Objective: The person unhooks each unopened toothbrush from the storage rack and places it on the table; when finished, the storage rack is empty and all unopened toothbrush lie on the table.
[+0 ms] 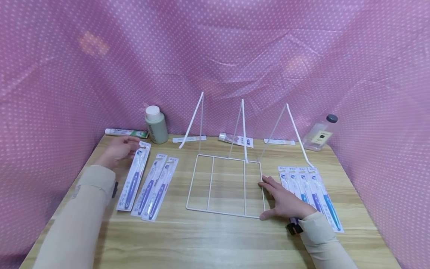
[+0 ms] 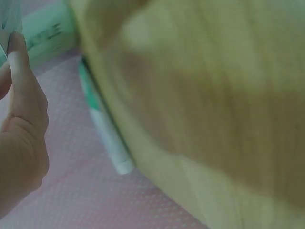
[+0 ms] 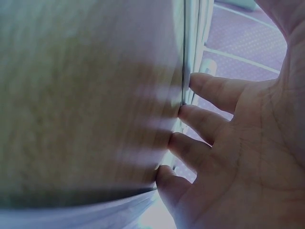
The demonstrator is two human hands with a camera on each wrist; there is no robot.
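Observation:
My left hand (image 1: 118, 150) pinches the upper end of a packaged toothbrush (image 1: 133, 179) with a purple handle. In the left wrist view, the thumb and a finger (image 2: 20, 62) meet at the package's edge, mostly cut off at the left. Two more purple toothbrush packs (image 1: 150, 185) lie just right of it. At the middle stands a white wire rack (image 1: 245, 186) with a gridded base and three tall bent uprights. My right hand (image 1: 283, 200) rests against the base's right side, fingers spread and nearly straight. Beneath and beside that wrist lie several toothbrush packs (image 1: 327, 200), partly hidden.
Along the back edge are a toothpaste tube (image 1: 125, 132), a green bottle (image 1: 156, 127) with a white cap, another tube (image 1: 237, 139) and two flat white packets (image 1: 189, 139). A clear bottle (image 1: 317, 136) with a dark cap stands back right. Pink dotted cloth (image 1: 215, 56) surrounds the table.

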